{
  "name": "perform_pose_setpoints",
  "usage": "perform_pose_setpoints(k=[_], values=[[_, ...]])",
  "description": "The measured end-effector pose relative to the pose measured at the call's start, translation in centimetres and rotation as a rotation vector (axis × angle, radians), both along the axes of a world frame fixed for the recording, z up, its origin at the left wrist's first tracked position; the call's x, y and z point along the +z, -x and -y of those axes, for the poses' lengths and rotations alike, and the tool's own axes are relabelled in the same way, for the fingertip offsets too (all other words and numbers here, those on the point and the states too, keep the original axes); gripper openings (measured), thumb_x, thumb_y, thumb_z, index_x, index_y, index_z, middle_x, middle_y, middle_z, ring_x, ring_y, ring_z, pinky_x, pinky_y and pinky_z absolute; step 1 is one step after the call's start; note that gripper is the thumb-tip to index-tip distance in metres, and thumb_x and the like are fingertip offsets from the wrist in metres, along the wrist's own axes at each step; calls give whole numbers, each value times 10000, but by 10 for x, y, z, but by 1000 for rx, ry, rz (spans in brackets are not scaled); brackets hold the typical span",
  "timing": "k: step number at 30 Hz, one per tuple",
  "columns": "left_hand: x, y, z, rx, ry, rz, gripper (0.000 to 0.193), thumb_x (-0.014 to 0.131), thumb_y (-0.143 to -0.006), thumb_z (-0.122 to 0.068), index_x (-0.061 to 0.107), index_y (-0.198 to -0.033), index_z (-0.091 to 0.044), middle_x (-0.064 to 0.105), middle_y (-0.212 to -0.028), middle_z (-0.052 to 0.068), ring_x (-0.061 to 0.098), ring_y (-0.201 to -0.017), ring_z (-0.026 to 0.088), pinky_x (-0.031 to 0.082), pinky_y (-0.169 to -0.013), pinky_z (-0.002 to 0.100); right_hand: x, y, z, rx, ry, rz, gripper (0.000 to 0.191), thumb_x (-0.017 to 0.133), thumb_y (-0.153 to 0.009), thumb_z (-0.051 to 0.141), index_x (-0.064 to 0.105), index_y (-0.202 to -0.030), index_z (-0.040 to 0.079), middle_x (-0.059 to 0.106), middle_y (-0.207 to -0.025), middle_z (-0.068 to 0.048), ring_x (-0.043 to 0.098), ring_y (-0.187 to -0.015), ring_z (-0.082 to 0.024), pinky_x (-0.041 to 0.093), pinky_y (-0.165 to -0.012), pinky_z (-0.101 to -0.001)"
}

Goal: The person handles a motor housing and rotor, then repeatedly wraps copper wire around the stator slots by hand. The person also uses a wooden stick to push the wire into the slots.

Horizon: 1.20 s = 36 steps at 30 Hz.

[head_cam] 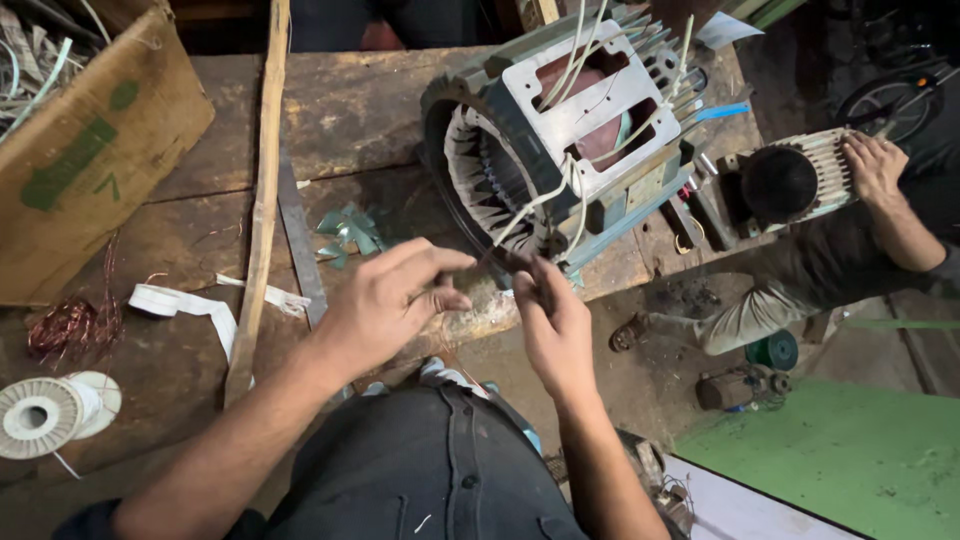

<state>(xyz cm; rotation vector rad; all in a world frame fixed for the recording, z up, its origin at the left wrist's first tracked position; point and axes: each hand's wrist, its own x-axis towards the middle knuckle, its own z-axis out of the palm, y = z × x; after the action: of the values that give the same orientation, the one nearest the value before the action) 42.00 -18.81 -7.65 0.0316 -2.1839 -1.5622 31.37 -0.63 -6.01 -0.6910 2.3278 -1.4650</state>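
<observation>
A large grey-blue motor stator lies on its side on the worn wooden bench, with white sleeved leads hanging from its open terminal box and its windings. Just in front of the stator's mouth, my left hand has thumb and fingers pinched together on a thin copper wire that trails down toward my lap. My right hand is beside it, fingers closed on a dark wire end close to the windings. The two hands are a few centimetres apart.
A cardboard box stands at the left, with a tangle of copper wire, a white spool, white tape strips and a long wooden stick on the bench. At right another person's hand rests on a smaller motor.
</observation>
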Motion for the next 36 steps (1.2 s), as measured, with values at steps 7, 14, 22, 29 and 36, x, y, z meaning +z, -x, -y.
perform_pose_setpoints(k=[7,14,22,29,36], values=[[-3,7,-6,11,289,-141,417,692,-775,31,686,-1186,-41,653,-1005,109,671,-948,336,555,-805,412,-13,-19,-21,11,-99,138,161,795,-945,82,749,-1077,3,428,-707,2,344,-644,-74,278,-581,-253],[7,13,-6,61,38,41,133,762,-906,-149,728,-1012,-76,665,-867,86,685,-731,262,542,-617,361,-18,-10,-25,38,107,238,72,710,-975,98,694,-979,28,665,-828,35,570,-746,-29,463,-656,-222],[16,17,-8,161,376,-88,136,744,-927,-242,745,-980,-117,622,-818,67,664,-755,285,528,-629,400,22,16,-20,-60,-304,-740,221,760,-851,33,683,-1056,63,677,-965,-110,692,-853,-324,546,-723,-375],[4,18,-7,92,354,-113,130,714,-930,-205,710,-1019,-111,661,-874,52,671,-797,297,535,-664,397,18,-17,-14,272,-206,-888,457,811,-715,40,773,-1155,154,669,-1084,-97,662,-713,-194,536,-614,-329],[-5,17,-9,70,181,0,130,673,-992,-211,691,-1086,-123,737,-946,91,725,-802,287,577,-663,380,16,11,-25,92,102,-556,201,656,-907,-32,684,-1063,92,724,-1011,-26,652,-846,-132,525,-754,-291]])
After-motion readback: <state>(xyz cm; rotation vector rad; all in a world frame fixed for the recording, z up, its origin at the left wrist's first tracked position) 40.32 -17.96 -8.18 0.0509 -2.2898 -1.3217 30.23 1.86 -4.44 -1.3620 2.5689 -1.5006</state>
